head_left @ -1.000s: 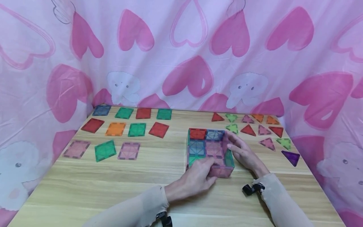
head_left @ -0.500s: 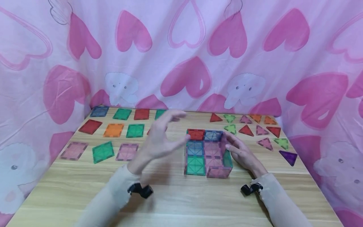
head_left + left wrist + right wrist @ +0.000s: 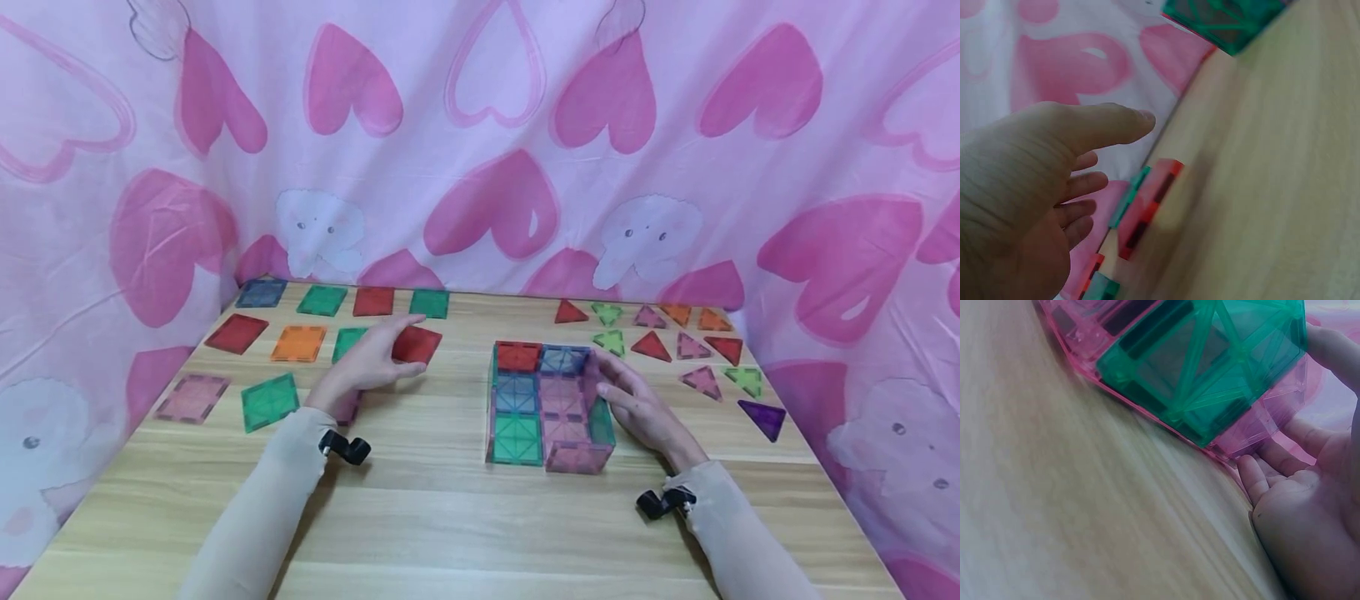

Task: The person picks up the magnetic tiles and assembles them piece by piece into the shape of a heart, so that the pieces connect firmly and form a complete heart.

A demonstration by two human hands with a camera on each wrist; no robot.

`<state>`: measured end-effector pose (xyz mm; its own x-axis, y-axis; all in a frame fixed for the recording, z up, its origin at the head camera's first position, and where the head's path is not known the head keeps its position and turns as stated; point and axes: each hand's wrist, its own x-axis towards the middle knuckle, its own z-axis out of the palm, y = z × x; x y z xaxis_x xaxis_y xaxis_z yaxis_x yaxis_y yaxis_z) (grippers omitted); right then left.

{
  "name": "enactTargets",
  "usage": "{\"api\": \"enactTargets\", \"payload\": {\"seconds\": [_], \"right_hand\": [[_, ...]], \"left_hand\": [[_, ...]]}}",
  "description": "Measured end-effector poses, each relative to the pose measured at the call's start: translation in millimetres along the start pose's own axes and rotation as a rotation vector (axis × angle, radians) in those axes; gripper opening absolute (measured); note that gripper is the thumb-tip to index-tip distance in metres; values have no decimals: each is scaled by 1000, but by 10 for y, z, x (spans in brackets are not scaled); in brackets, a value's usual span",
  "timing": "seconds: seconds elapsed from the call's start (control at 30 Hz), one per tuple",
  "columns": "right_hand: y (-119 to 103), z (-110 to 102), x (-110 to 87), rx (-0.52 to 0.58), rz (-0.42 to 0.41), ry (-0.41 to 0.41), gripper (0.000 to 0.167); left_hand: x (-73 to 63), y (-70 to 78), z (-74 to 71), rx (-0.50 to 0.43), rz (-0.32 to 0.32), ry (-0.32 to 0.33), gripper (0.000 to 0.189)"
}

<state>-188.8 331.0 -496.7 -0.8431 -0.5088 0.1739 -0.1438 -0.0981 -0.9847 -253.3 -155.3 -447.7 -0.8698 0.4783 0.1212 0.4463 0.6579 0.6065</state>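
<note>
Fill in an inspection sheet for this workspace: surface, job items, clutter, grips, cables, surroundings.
Surface: wood-grain tabletop.
Job items: open-topped box of translucent tiles, its near side walled only on the right half; loose square tiles lie flat at the left, triangular tiles at the right.
Clutter: nothing seen.
Left grip: fingers spread beside a red square, holding nothing.
Right grip: resting against the box's right wall.
Cables: nothing seen.
Surroundings: pink curtain with heart prints, behind and on both sides.
</note>
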Motion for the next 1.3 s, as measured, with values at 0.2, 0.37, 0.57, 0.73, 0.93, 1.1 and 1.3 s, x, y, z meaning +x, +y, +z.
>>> {"api": "enactTargets", "payload": {"seconds": [0.2,0.37,0.57,0.73,0.93,1.1,1.3], "right_hand": [[8,-7,4,8,-9,-11,67],[36,-18,3,38,-30,-33,68],[37,-19,2,51,-43,-30,67],[26,-8,8,31,-34,-7,67],[-3,-6,14,7,11,12,68],[-15,-6,15,5,24,14,68],[-3,7,7,26,6,8,67]], "left_hand": [[28,-56,114,38,11,-58,82],[28,-25,147,93,23,-89,69],[17,71,113,69,-42,-80,81],[23,70,131,-39,-116,18,76],[18,100,130,-149,-93,116,34],[-1,197,83,-216,-60,130,32],[-70,312,75,-250,-24,94,32]]}}
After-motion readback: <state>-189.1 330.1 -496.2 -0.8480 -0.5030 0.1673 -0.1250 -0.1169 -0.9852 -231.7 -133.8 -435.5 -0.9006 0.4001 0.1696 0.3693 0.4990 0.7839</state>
